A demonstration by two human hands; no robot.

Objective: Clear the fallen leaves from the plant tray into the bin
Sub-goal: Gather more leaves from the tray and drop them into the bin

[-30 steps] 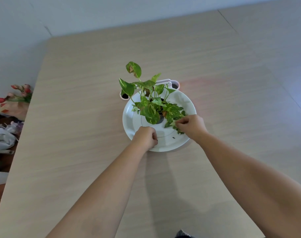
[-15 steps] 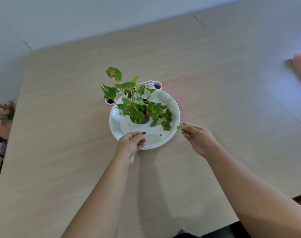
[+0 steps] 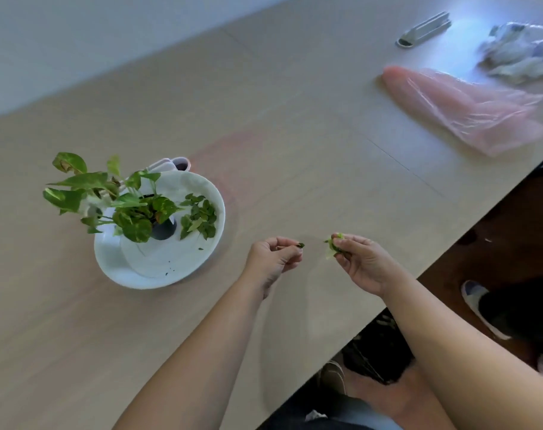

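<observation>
Right hand (image 3: 361,262): I pinch pale leaf scraps (image 3: 334,247).
Left hand (image 3: 273,259): pinches dark bit (image 3: 300,245).
Risk: loose pinch drops bits on desk (image 3: 295,150); no bin in view.

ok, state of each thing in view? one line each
left hand: pinches a small dark leaf bit
right hand: pinches pale green leaves
plant tray: on table, loose leaves and specks inside
plant: upright
pink plastic bag: lying flat
</observation>
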